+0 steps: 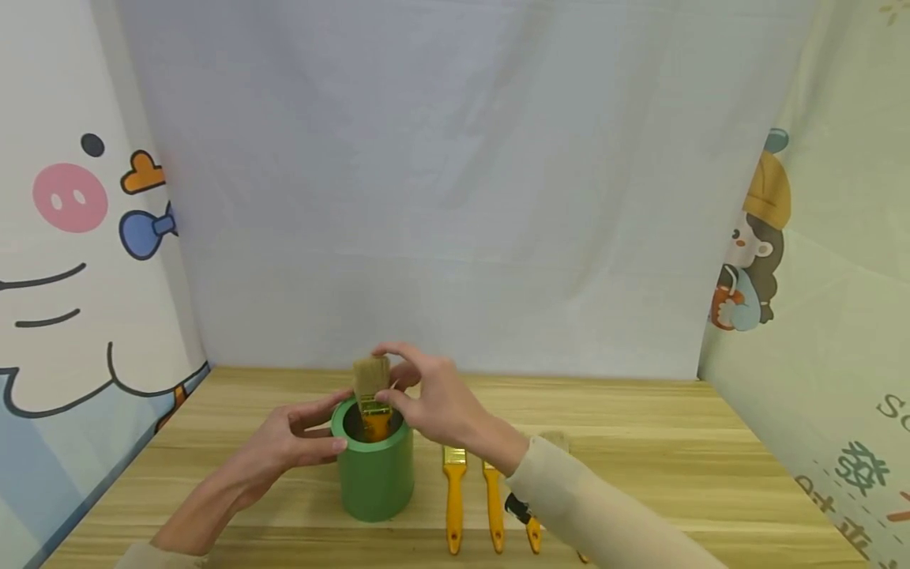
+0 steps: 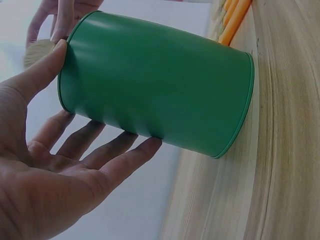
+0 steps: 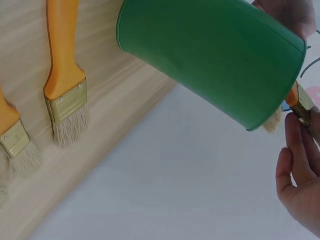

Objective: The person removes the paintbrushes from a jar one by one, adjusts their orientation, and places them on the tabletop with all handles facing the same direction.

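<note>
A green cylindrical pot point(image 1: 377, 486) stands upright on the wooden table. My left hand point(image 1: 280, 442) grips its left side, thumb by the rim and fingers spread along the wall in the left wrist view. Over the mouth, my right hand point(image 1: 442, 403) pinches a paintbrush point(image 1: 371, 379) near its metal band. The brush points bristles up, with its orange handle point(image 1: 377, 427) going down inside the pot, where the lower end is hidden. In the right wrist view, more pale bristles point(image 3: 272, 121) show at the rim beside the held brush point(image 3: 303, 105).
Several orange-handled paintbrushes lie side by side right of the pot, among them one brush point(image 1: 454, 498) nearest it and another point(image 1: 494, 510); the right forearm partly covers the others. A pale cloth point(image 1: 455, 197) hangs behind the table point(image 1: 640, 458), with printed cloths at both sides.
</note>
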A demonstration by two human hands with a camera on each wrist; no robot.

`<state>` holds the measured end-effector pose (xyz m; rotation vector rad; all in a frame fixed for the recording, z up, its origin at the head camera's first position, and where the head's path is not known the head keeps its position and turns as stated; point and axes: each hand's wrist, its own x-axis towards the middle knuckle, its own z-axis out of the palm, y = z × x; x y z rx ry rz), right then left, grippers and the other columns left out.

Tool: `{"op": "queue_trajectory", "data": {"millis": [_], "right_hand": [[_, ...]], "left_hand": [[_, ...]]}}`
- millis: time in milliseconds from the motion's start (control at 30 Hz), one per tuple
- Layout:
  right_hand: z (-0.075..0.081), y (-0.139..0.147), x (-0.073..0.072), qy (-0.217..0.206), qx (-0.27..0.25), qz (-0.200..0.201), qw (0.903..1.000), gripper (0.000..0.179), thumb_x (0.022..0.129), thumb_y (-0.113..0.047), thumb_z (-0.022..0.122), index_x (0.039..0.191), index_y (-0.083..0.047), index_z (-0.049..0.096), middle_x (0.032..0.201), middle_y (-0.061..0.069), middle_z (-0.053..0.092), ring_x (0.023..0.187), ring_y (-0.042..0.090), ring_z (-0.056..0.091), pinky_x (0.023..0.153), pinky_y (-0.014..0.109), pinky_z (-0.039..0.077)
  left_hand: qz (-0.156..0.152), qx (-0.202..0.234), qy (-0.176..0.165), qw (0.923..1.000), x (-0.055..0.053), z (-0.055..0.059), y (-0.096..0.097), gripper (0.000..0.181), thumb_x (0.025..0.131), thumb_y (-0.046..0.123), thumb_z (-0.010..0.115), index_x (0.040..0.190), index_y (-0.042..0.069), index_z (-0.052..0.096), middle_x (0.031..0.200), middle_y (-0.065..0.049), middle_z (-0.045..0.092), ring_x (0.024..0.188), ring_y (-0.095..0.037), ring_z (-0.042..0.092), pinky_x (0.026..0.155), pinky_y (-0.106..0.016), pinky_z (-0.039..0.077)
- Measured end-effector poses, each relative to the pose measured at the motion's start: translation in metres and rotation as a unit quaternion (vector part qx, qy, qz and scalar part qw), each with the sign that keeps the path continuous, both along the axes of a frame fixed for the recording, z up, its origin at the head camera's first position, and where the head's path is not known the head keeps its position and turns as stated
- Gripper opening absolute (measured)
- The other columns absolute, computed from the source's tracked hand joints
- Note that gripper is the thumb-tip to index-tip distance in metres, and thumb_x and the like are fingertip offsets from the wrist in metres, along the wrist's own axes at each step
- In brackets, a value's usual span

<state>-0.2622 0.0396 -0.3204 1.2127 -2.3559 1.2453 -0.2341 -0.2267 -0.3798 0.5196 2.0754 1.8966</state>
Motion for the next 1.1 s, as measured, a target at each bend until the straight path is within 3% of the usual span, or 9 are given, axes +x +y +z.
{"op": "queue_trajectory", "data": {"millis": [100,600,1100], "right_hand": [[0.006,0.003,0.000,0.015,-0.004,-0.005,0.9999,0.048,0.097,-0.002,0.076,0.141,-0.008,0.059,0.105,0.008,0.079,0.086,0.008,0.072,0.081,0.030,0.060],[0.038,0.018,-0.006,0.092,-0.088,-0.017,0.9917,0.047,0.092,0.001,0.081,0.135,-0.006,0.064,0.097,0.007,0.079,0.081,0.011,0.074,0.077,0.033,0.060],[0.070,0.053,-0.007,0.102,-0.150,-0.030,0.9829,0.051,0.091,0.003,0.081,0.138,-0.007,0.064,0.100,0.006,0.079,0.080,0.016,0.073,0.085,0.041,0.057]], "left_hand": [[0.001,-0.001,0.003,1.0000,0.000,0.000,0.000,0.076,0.100,0.015,0.074,0.165,0.007,0.035,0.169,-0.022,0.027,0.145,-0.052,0.038,0.101,-0.051,0.055],[0.001,-0.009,0.006,0.9999,0.000,0.001,0.001,0.077,0.100,0.017,0.074,0.165,0.007,0.035,0.168,-0.022,0.028,0.145,-0.053,0.038,0.103,-0.053,0.054],[0.009,-0.002,-0.001,1.0000,0.000,-0.001,0.001,0.078,0.099,0.016,0.075,0.165,0.006,0.034,0.169,-0.023,0.026,0.144,-0.051,0.040,0.101,-0.048,0.056]]}}
